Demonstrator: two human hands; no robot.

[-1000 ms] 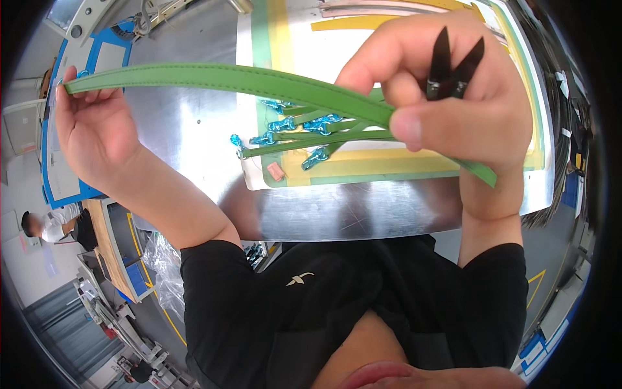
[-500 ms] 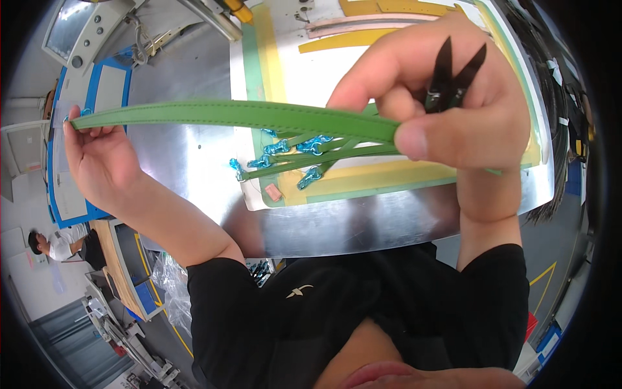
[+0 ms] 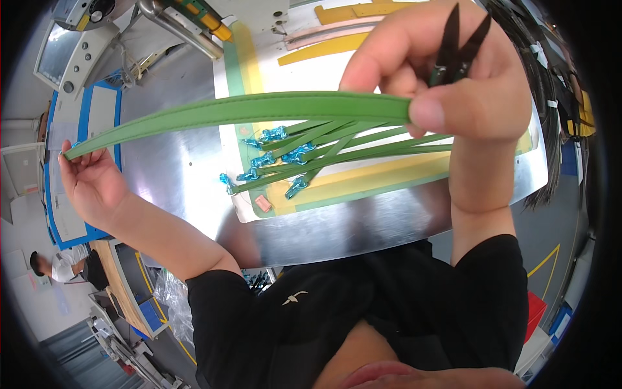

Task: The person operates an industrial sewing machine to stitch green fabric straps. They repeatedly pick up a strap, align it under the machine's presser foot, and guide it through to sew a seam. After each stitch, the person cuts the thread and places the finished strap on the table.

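A green stitched strap (image 3: 246, 109) stretches between my two hands, bowed slightly upward above the table. Its left end is pinched by the fingers of my left hand (image 3: 97, 185). The other end sits between thumb and fingers of my right hand (image 3: 466, 97), which also keeps a pair of small dark thread snips (image 3: 453, 55) in the palm, blades apart and pointing up. Below the strap, several similar green straps (image 3: 337, 152) lie in a loose pile, their left ends fitted with clasps wrapped in blue film (image 3: 298, 185).
A white board (image 3: 243, 211) edged with yellow and green tape rests on the metal table (image 3: 350, 233). Yellow strips (image 3: 324, 48) lie at its far side. A machine with a screen (image 3: 61, 58) stands far left; dark hanging strands (image 3: 538, 71) are at right. Another person (image 3: 68, 264) is at far left.
My left hand has moved down, so the strap slopes more to the left. My right hand has risen slightly with the strap and snips. More of the pile shows.
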